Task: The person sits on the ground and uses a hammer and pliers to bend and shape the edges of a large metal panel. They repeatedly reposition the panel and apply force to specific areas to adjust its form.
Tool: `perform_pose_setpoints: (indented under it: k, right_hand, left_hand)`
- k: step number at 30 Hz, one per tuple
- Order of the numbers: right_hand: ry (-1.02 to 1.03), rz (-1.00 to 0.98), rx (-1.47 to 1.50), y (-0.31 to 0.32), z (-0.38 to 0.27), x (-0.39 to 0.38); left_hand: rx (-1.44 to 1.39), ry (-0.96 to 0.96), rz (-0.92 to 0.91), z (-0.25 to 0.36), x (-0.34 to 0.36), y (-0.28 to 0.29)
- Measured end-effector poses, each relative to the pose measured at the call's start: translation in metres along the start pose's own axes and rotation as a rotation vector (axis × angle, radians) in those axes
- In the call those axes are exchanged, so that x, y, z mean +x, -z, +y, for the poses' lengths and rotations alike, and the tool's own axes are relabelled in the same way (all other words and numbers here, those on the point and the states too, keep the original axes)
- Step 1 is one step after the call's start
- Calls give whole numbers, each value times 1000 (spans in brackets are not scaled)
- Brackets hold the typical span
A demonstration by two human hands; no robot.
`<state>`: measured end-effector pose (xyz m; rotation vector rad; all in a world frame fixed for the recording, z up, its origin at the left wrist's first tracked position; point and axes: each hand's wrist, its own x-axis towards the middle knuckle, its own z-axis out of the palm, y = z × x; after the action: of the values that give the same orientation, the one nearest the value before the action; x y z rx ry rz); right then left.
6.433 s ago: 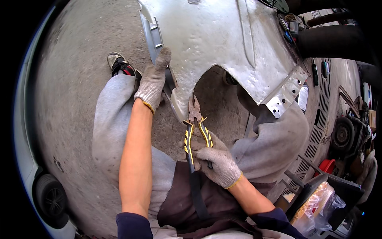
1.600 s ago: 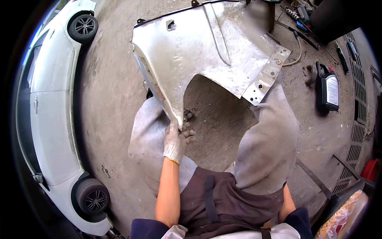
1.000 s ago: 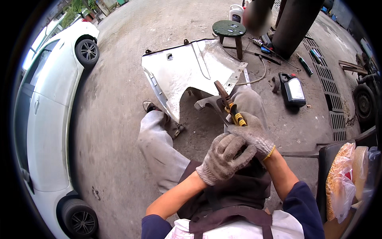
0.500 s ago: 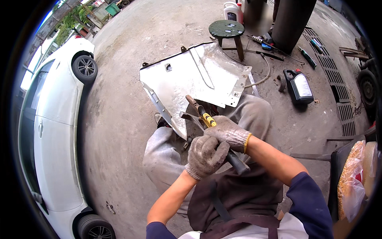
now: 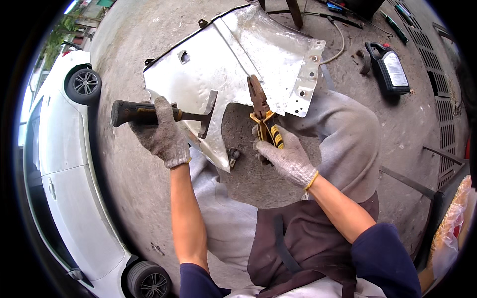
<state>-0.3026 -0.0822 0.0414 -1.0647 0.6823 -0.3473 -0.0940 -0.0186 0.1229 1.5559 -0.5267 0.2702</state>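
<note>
Silver metal panel (image 5: 213,69) is seen in the far middle of the scene, beyond the person's knees, with its curved cut-out turned to the near side and its flange (image 5: 309,74), pierced by holes, on the right. By the gloved left hand (image 5: 161,134) a hammer (image 5: 191,116) is held, the fingers being clamped around its dark handle so that the butt is pointed left and the metal head right, over the panel's near left part; whether the panel is touched by the head cannot be told. By the gloved right hand (image 5: 289,156) a pair of pliers (image 5: 261,108) is held, the fingers being wrapped around the yellow-and-black handles, with the rusty nose pointed far and seen in front of the panel; contact there cannot be told either. The two hands are set apart. The legs are covered by grey trousers (image 5: 345,139) and the lap by a brown apron (image 5: 318,238). On the ground (image 5: 141,208) near the panel's pointed tip, a small metal piece (image 5: 233,156) is seen. To the right, a black jug (image 5: 390,69) with a white label is placed near a drain grate (image 5: 439,83), and a pale hose (image 5: 341,47) is curved near the panel's far right corner. On the left, a white car (image 5: 79,184) is parked
</note>
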Motion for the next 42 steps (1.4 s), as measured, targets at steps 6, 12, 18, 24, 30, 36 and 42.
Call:
perform_pose_setpoints:
  k: [6, 12, 18, 24, 30, 36, 42]
  right_hand:
    - [-202, 96, -157, -8, 79, -30]
    - [-266, 170, -129, -36, 88, -13]
    - [-162, 225, -29, -73, 139, 32]
    - [-216, 205, 66, -73, 145, 47]
    - [-166, 216, -5, -65, 136, 46]
    - [-179, 185, -33, -66, 137, 47]
    - [-235, 152, 1, -57, 115, 37]
  left_hand:
    - [57, 148, -16, -49, -12, -6]
    - [80, 224, 80, -46, -12, -12]
    - [195, 386, 62, -43, -6, -13]
    - [-254, 660, -97, -60, -16, -8]
    - [-290, 664, -189, -65, -33, -13]
    - [-481, 706, -73, -76, -27, -15]
    - [-381, 739, 79, -68, -28, -23]
